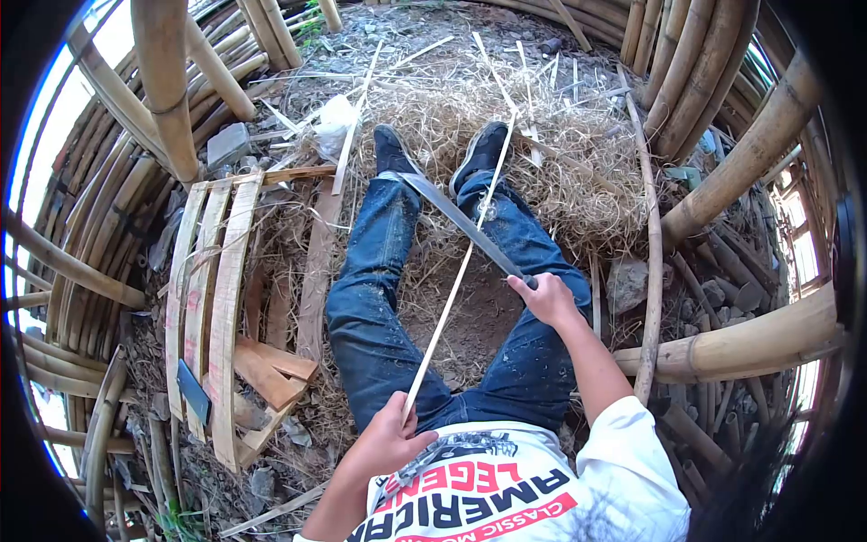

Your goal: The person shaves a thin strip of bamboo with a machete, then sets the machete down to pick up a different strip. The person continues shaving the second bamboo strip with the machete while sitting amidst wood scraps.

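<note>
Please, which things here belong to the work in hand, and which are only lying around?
In use:
long thin pale bamboo-like strip, in left hand
long grey metal blade, in right hand

Apparently lying about:
dark flat rectangular object on pale wooden slats
crumpled white plastic bag

Knife (pixel 454 213) across the strip (pixel 451 300)

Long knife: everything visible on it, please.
The long knife has a grey, metallic-looking blade and a dark handle, mostly covered by the right hand gripping it. It slants forward and left, tip end toward the left shoe. The blade crosses the thin bamboo strip; whether they touch is unclear.
</note>
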Available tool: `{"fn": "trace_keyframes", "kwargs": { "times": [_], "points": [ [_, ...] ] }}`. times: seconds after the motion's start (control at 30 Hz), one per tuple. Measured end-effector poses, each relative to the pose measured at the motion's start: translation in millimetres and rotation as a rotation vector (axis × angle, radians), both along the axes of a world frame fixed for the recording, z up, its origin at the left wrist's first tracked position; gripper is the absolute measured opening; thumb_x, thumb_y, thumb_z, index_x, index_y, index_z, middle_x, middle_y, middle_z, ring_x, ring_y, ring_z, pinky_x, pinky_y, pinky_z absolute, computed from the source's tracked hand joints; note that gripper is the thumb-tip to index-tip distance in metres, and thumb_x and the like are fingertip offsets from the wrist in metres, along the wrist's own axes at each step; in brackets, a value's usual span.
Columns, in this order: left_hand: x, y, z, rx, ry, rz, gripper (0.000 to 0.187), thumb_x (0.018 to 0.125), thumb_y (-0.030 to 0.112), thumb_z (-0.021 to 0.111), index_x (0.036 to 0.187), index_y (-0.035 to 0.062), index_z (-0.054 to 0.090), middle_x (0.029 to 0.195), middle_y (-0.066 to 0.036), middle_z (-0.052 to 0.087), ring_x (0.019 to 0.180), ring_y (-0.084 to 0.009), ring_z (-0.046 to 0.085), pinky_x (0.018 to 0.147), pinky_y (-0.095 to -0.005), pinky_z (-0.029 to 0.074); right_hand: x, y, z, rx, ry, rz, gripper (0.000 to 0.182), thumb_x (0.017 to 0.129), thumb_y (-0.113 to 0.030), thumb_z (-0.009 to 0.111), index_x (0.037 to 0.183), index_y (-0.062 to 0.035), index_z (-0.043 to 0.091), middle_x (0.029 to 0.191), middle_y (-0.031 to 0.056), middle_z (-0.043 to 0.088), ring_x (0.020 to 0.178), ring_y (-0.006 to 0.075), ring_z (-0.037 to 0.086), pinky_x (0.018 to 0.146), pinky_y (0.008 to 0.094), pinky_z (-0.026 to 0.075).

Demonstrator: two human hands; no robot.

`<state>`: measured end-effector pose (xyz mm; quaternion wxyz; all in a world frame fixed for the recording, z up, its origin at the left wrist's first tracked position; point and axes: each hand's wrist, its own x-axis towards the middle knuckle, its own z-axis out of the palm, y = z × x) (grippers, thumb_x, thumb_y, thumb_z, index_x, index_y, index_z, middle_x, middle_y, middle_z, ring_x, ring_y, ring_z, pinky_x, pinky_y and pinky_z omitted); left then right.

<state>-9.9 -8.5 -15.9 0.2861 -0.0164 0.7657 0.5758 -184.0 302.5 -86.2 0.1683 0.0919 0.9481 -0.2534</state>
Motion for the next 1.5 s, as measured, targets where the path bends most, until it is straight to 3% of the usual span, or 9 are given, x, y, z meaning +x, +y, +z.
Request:
{"fn": "trace_keyframes", "kwargs": {
  "times": [0.2, 0.4, 0.63, 0.77, 0.87, 0.97, 1.13, 1.27, 1.5],
  "points": [
    [-31.0, 9.4, -12.8, 0.058, -0.094, -0.014, 0.041, 0.077, 0.008, 0.079, 0.091, 0.0063, 0.04, 0.068, 0.005, 0.035, 0.059, -0.0048, 0.032, 0.051, -0.0237, 0.027, -11.7, -21.9, 0.4, -0.088, 0.118, -0.061, 0.075, 0.086, -0.069, 0.052, 0.074, 0.0034, 0.069, 0.075, 0.0266, 0.067, 0.078, 0.0403, 0.068, 0.071, 0.0464, 0.052],
    [-66.0, 34.0, -17.6, -0.086, -0.053, -0.025, 0.04, 0.077, 0.007, 0.078, 0.09, 0.0059, 0.041, 0.063, 0.003, 0.035, 0.055, -0.0066, 0.032, 0.048, -0.0253, 0.03, 42.4, -67.5, -35.6, -0.718, -0.096, -0.274, 0.064, 0.092, -0.056, 0.057, 0.067, 0.0031, 0.059, 0.052, 0.0143, 0.052, 0.052, 0.02, 0.059, 0.049, 0.0396, 0.043],
    [-85.5, 28.3, -35.0, -0.023, -0.09, 0.003, 0.035, 0.081, 0.003, 0.072, 0.089, 0.0049, 0.038, 0.059, 0.002, 0.036, 0.054, -0.0073, 0.031, 0.047, -0.0266, 0.029, 22.4, -61.8, -13.1, -0.19, 0.108, 0.191, 0.064, 0.079, -0.067, 0.064, 0.072, -0.0032, 0.063, 0.061, 0.0184, 0.063, 0.067, 0.0365, 0.068, 0.061, 0.0449, 0.052],
    [-78.4, 29.7, -18.4, 0.069, -0.243, 0.012, 0.035, 0.083, 0.004, 0.071, 0.091, 0.0055, 0.037, 0.059, 0.001, 0.037, 0.053, -0.0063, 0.031, 0.047, -0.026, 0.029, -44.5, -36.8, -6.9, -0.282, 0.018, -0.016, 0.073, 0.081, -0.072, 0.055, 0.081, 0.0002, 0.067, 0.076, 0.0264, 0.067, 0.08, 0.0403, 0.069, 0.072, 0.0464, 0.054],
    [-68.0, 26.7, -4.5, 0.02, -0.372, -0.027, 0.034, 0.084, 0.009, 0.071, 0.094, 0.0033, 0.04, 0.061, 0.001, 0.038, 0.055, -0.0082, 0.036, 0.048, -0.0286, 0.033, -100.0, 7.2, -45.0, -0.14, 0.121, -0.166, 0.079, 0.087, -0.072, 0.049, 0.073, 0.0037, 0.064, 0.065, 0.02, 0.064, 0.069, 0.0324, 0.066, 0.064, 0.0449, 0.05],
    [-71.3, 28.3, 10.0, -0.045, -0.32, -0.105, 0.034, 0.085, 0.012, 0.072, 0.095, 0.0025, 0.041, 0.062, 0.001, 0.039, 0.056, -0.0087, 0.037, 0.049, -0.0288, 0.033, -141.5, 32.3, -65.9, -0.366, -0.003, -0.447, 0.069, 0.088, -0.067, 0.053, 0.058, -0.0056, 0.048, 0.05, 0.0056, 0.051, 0.037, 0.0153, 0.05, 0.035, 0.0301, 0.04],
    [-60.3, 30.2, -12.0, 0.088, -0.318, -0.03, 0.036, 0.085, 0.012, 0.073, 0.094, 0.0033, 0.039, 0.062, 0.001, 0.039, 0.057, -0.0079, 0.037, 0.049, -0.028, 0.032, -122.9, 26.6, -123.5, -0.295, 0.197, -0.463, 0.072, 0.088, -0.065, 0.056, 0.066, 0.0039, 0.06, 0.056, 0.0136, 0.059, 0.058, 0.0267, 0.065, 0.056, 0.0371, 0.049],
    [-67.0, 35.4, -17.3, -0.002, -0.172, -0.049, 0.036, 0.084, 0.009, 0.073, 0.093, 0.0037, 0.039, 0.061, 0.001, 0.038, 0.055, -0.0082, 0.035, 0.048, -0.0284, 0.031, -22.7, -33.8, -73.9, -0.578, 0.211, -0.308, 0.057, 0.084, -0.054, 0.067, 0.07, 0.0009, 0.062, 0.061, 0.0149, 0.063, 0.061, 0.0284, 0.065, 0.06, 0.0387, 0.049],
    [-71.3, 31.4, -2.1, -0.196, -0.034, -0.033, 0.034, 0.081, 0.006, 0.074, 0.09, 0.0027, 0.041, 0.06, -0.001, 0.041, 0.054, -0.0091, 0.035, 0.047, -0.0287, 0.031, 12.7, -33.0, -0.1, -0.237, 0.214, 0.096, 0.033, 0.074, -0.037, 0.073, 0.079, -0.0052, 0.066, 0.071, 0.0194, 0.067, 0.073, 0.0356, 0.069, 0.066, 0.0442, 0.055]
  ]
}}
